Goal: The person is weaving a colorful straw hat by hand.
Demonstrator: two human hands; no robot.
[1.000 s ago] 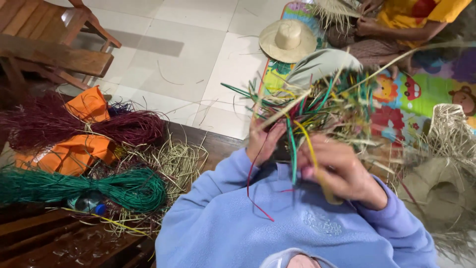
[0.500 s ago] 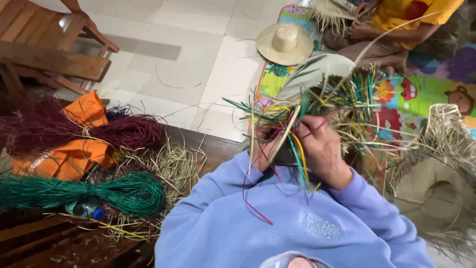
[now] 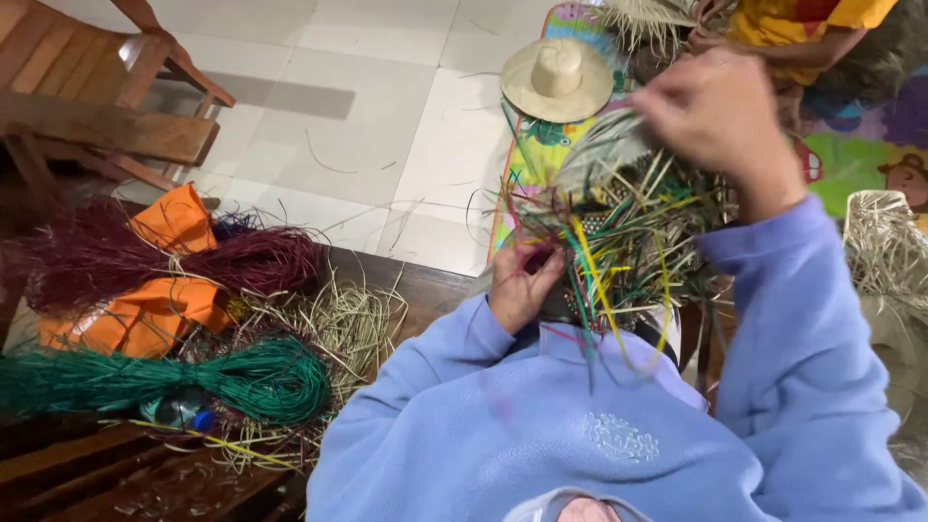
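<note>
Straw in green, yellow, red and pale tan makes up the half-woven piece [image 3: 628, 232] at the centre right of the frame, its loose ends bristling out in every direction. The left hand [image 3: 520, 285] sits at the lower left edge of that piece, fingers [image 3: 541, 275] curled narrow and pinching a few reddish strands against the weave. The right hand [image 3: 720, 111] is raised above the piece in the upper right of the frame; it is blurred, its fingers bunched close together, and it seems to pull on pale strands that run down into the bundle (the grip itself cannot be made out clearly). Both arms wear light blue fleece sleeves [image 3: 773, 319].

At the left of the frame, on a dark wooden worktop [image 3: 425, 285], lie a coil of green raffia [image 3: 261, 377], a bundle of dark red raffia [image 3: 242, 256] and a heap of plain straw [image 3: 338, 324], with an orange cloth [image 3: 155, 309] under them. A small woven hat [image 3: 556, 77] rests at the top centre, on the edge of a colourful play mat [image 3: 851, 159]. A wooden chair [image 3: 106, 106] stands in the upper left on the pale tiled floor [image 3: 387, 116]. Another person in a yellow shirt [image 3: 822, 24] sits at the upper right.
</note>
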